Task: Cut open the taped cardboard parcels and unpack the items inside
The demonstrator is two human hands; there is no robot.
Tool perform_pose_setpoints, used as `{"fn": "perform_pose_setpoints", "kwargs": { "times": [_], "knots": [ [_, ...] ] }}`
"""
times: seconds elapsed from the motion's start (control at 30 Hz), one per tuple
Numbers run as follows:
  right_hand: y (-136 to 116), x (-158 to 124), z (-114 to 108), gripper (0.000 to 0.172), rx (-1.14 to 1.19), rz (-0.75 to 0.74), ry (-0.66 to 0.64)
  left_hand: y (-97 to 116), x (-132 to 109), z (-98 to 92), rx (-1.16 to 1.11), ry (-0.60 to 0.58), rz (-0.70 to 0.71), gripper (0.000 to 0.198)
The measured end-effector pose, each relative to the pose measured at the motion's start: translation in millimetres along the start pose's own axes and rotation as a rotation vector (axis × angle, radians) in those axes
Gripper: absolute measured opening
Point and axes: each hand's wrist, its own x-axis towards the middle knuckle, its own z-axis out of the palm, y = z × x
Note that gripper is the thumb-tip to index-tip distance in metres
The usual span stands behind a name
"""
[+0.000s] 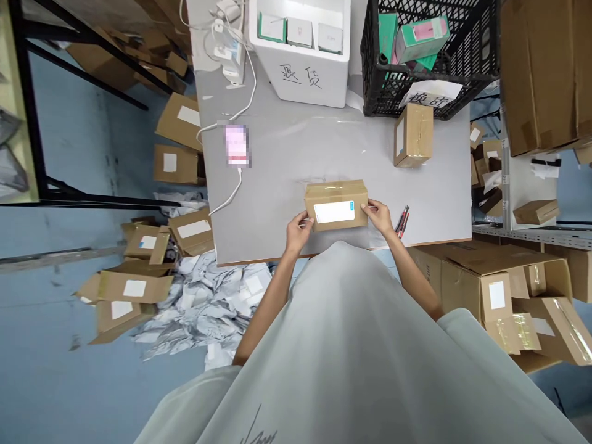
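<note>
Head view: my left hand (298, 234) and right hand (380, 217) held a brown oblong cardboard box (337, 206). Each pinched one end.

blue flr (50, 382), grey tbl (287, 148), blk metal frame (69, 198) at l., grey shelving (505, 191) at r.

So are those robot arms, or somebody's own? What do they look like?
A person's own. The left hand and right hand are slender and ungloved, and the left forearm and right forearm are bare, with no watch or cables visible. The loose top is pale grey-green, with dark script-like lines low in view.
</note>
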Motion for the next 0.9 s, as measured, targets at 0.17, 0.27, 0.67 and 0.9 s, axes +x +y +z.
{"fn": "perform_pose_setpoints", "kwargs": {
  "times": [0.17,0.27,0.67,0.9],
  "knots": [
    [7,17,11,0.070,-0.184,0.084,-0.005,-11,21,9.3,0.032,0.033,-0.047,0.044],
    [11,19,16,0.072,-0.194,0.077,0.016,-16,25,12.0,0.004,0.016,-0.054,0.048],
    [19,11,-9,0.078,0.073,0.193,0.149,-10,12,24.4,-0.283,-0.149,-0.313,0.069],
    [-16,-32,-22,0.079,-0.020,0.007,0.143,29,-4,48.1,-0.333,-0.375,-0.149,0.079]
  ]
}}
